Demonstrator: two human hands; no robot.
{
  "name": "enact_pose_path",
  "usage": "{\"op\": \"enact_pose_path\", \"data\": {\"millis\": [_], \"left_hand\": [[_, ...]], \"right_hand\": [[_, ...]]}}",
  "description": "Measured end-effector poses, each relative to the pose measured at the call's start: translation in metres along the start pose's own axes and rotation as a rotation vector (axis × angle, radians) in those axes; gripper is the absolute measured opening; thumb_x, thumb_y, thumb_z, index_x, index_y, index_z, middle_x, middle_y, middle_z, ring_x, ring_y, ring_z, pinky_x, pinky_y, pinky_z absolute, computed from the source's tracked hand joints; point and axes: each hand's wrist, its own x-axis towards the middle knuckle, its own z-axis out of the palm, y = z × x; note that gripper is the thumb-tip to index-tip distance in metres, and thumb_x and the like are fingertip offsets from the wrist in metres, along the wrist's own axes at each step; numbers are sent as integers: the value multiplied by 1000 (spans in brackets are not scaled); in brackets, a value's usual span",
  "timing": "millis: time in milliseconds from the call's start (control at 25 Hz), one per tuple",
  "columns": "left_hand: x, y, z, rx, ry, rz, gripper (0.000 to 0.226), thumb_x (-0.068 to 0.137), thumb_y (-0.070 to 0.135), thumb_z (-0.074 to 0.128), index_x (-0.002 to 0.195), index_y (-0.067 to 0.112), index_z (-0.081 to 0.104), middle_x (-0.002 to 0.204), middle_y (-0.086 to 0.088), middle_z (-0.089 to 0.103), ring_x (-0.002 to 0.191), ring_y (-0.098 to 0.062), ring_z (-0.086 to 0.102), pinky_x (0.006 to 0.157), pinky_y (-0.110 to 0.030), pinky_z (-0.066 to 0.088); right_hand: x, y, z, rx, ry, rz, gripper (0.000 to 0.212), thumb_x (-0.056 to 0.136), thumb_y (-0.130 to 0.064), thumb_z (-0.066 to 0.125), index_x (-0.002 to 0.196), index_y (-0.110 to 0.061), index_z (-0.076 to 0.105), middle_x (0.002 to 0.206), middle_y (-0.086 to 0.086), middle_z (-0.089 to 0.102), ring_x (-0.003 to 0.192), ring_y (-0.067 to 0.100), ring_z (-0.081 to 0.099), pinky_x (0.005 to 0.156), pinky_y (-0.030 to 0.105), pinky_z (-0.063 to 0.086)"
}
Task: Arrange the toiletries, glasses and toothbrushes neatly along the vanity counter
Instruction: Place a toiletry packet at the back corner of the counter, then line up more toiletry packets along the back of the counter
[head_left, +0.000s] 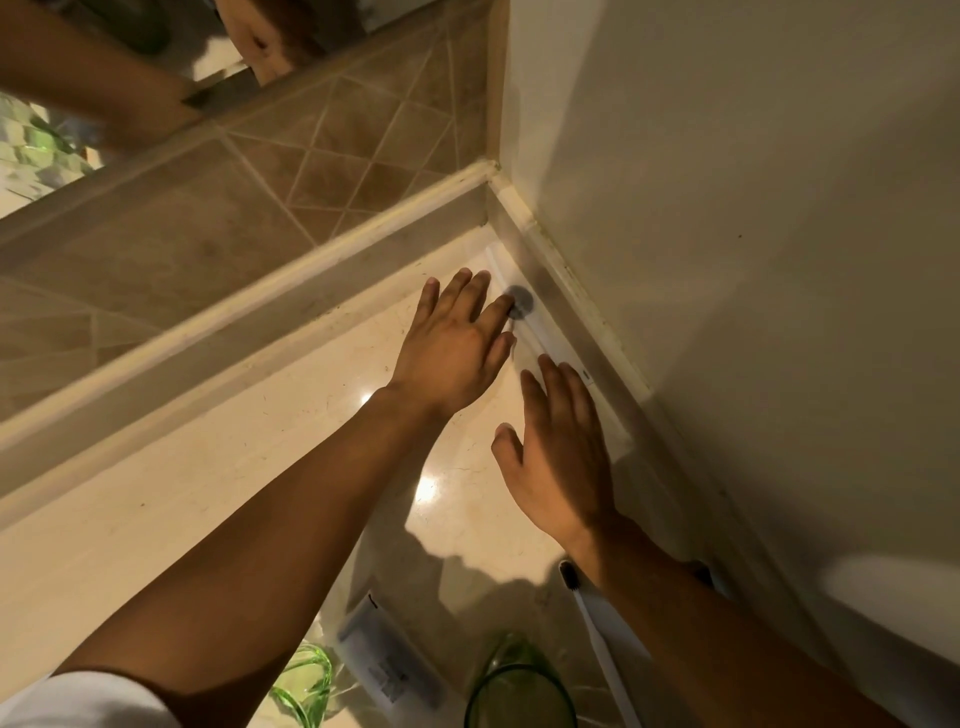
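both hands flat, fingers spread: left hand (451, 340), right hand (563, 457) on clear flat packet (540, 332), glossy marble desk (208, 499) corner.

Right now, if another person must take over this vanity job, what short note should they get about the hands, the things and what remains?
Left hand: open, flat, fingertips on a long white packet with a dark round mark, lying along the side wall in the counter corner.
Right hand: open, palm down, over the same packet; holds nothing.
Near the front edge: two green glasses, a flat clear sachet between them, a white toothbrush with dark bristles under the right forearm.
Done: the packet seems aligned against the wall.
Left: line up the glasses, sachet and toothbrush along the counter.
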Motion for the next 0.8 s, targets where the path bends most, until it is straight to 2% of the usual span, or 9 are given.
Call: {"op": "enact_pose_path", "data": {"millis": [320, 560, 680, 800], "left_hand": [[1, 0, 0, -15, -8, -10, 52, 107, 44, 32, 153, 21, 39, 163, -14, 31, 155, -32, 18, 125, -53, 3], [-9, 7, -10, -94, 24, -3, 50, 103, 43, 39, 148, 20, 42, 160, -15, 35, 152, -31, 24, 126, -53, 9], [-30, 18, -19, -147, 58, -27, 53, 101, 42, 42, 145, 13, 47, 154, -17, 43, 146, -33, 34, 121, -52, 24], [-73, 32, -23, -278, 147, -60, 46, 98, 36, 46, 127, 6, 62, 128, -18, 61, 119, -36, 56, 100, -42, 46]], "right_hand": [[1, 0, 2, 20, 22, -18, 61, 97, -40, 50, 151, -13, 39, 164, 11, 28, 153, 30, 21, 120, 48, 32], [-6, 1, -4, 26, 80, -71, 56, 96, -33, 54, 147, -13, 45, 162, 12, 31, 152, 31, 22, 120, 49, 30], [-14, 11, -9, 52, 117, -113, 54, 94, -28, 59, 144, -12, 49, 159, 13, 37, 150, 31, 27, 119, 48, 32], [-39, 27, -8, 110, 205, -219, 42, 90, -18, 59, 130, -7, 59, 150, 18, 47, 141, 34, 39, 113, 48, 40]]}}
